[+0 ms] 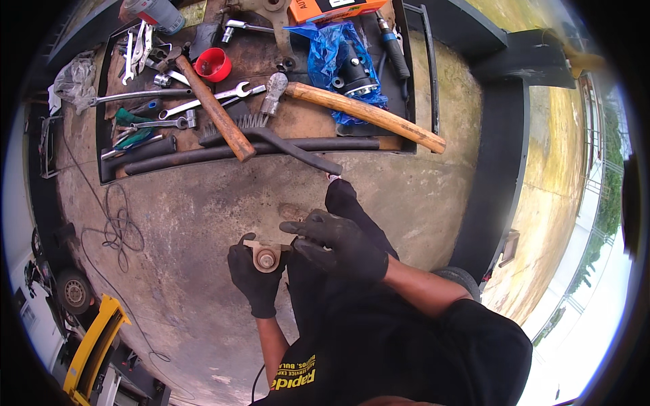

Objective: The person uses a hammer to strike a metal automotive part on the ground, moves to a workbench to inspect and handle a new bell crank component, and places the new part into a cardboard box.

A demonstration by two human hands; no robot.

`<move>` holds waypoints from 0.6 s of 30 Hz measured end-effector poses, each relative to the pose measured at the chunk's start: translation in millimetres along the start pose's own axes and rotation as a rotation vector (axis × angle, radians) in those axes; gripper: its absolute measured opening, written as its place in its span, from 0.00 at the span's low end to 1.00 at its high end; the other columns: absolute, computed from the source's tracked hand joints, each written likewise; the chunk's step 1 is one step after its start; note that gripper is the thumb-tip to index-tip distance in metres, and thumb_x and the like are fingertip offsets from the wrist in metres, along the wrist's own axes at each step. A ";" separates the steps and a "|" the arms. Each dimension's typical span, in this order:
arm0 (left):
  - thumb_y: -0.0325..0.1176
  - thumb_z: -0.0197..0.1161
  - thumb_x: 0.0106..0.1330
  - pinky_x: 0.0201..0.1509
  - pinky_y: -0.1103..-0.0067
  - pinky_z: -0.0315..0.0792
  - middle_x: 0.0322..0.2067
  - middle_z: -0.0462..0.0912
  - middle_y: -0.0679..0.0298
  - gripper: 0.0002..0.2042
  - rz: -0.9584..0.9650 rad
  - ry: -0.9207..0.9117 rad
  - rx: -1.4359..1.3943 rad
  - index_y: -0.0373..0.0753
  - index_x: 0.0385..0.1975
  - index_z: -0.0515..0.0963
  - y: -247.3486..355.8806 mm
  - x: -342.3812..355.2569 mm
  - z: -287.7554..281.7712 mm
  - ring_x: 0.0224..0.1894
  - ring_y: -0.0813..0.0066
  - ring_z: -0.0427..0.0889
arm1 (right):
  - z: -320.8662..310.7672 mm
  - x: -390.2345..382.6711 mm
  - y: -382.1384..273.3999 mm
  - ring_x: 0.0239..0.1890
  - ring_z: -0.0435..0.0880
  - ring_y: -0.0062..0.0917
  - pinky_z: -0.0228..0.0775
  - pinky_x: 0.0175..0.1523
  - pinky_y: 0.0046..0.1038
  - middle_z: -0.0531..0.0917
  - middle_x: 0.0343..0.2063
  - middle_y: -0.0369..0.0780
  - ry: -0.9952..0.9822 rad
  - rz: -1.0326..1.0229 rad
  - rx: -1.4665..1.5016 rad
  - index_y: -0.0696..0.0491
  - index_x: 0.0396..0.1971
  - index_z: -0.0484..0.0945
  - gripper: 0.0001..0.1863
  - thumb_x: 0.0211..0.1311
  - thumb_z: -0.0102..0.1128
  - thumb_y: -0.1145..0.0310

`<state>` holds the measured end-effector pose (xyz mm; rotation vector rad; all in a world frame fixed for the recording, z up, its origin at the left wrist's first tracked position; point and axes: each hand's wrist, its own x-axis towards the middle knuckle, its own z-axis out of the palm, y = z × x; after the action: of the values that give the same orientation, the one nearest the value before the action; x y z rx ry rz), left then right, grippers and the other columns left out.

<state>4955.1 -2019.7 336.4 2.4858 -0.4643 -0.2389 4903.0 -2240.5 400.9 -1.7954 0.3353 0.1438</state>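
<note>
In front of my body, my left hand, in a dark glove, grips a worn metal bracket. The bracket has a flat top edge and a round boss with a bolt-like centre facing up. My right hand, also gloved, is beside the bracket's right end. Its fingers are bent and point left, with the fingertips close to the bracket; whether they touch it I cannot tell. A small pale spot shows between those fingers, too small to name.
Ahead stands a tool tray holding a hammer, a wire brush, wrenches, a red cup and a black part on blue plastic. A cable lies left, near a yellow metal frame.
</note>
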 end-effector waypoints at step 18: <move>0.48 0.84 0.45 0.44 0.63 0.74 0.38 0.76 0.58 0.32 0.115 0.011 0.124 0.40 0.46 0.77 213.8 107.1 12.6 0.42 0.55 0.79 | -224.3 24.5 -15.2 0.35 0.77 0.20 0.72 0.43 0.27 0.78 0.39 0.37 0.024 0.006 0.203 0.53 0.69 0.72 0.30 0.66 0.65 0.75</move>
<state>4992.0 -2230.2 444.4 2.5685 -0.6325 -0.1551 4913.0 -2457.3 464.5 -1.5961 0.3595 0.0886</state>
